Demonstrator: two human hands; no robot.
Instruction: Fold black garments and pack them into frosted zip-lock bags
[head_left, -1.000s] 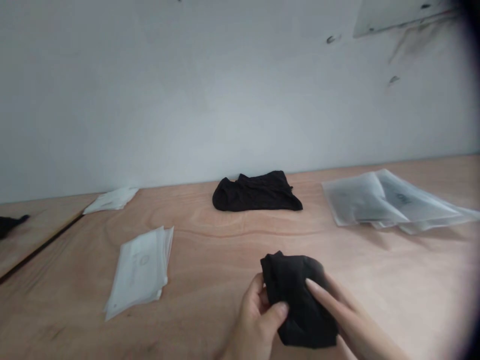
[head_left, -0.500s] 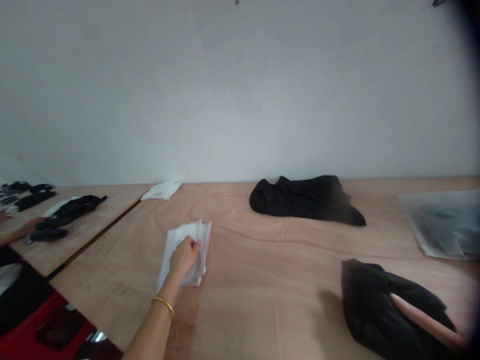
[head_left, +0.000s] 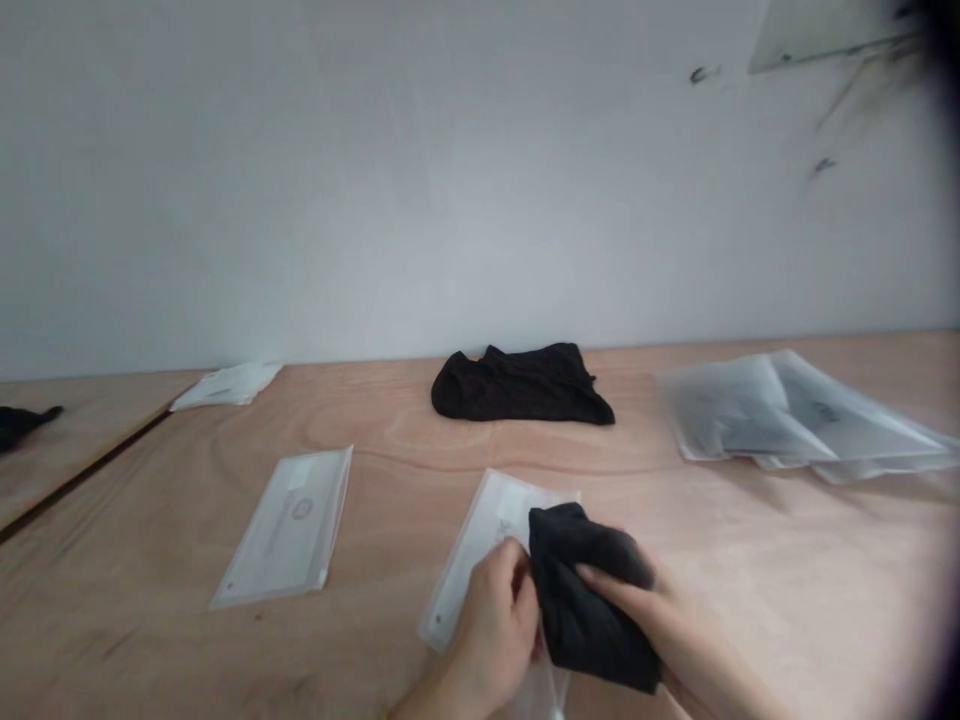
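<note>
My left hand (head_left: pixel 499 620), fingers pinched, grips a translucent zip bag (head_left: pixel 469 560) with a printed front; part of the bag is hidden behind the hand. In my right hand (head_left: pixel 637 600) is a folded black garment (head_left: pixel 585 580), thumb on top and fingers beneath. The garment sits right beside the left fingers, over the bag's right part. I cannot tell whether any of it is inside the bag. To the left, another zip bag (head_left: pixel 289 525) with a printed logo lies flat on the wooden table (head_left: pixel 360 640).
Near the wall lies another black garment (head_left: pixel 521 385). Several larger frosted plastic bags (head_left: pixel 795 415), with dark contents showing through, are at the right. White sheets or bags (head_left: pixel 229 385) lie back left beside a table gap, and a dark item (head_left: pixel 22 425) is at the far left.
My left hand has lifted a zip bag off the small stack and carried it right. My right hand has brought the black garment in to it. The view has swung right.
</note>
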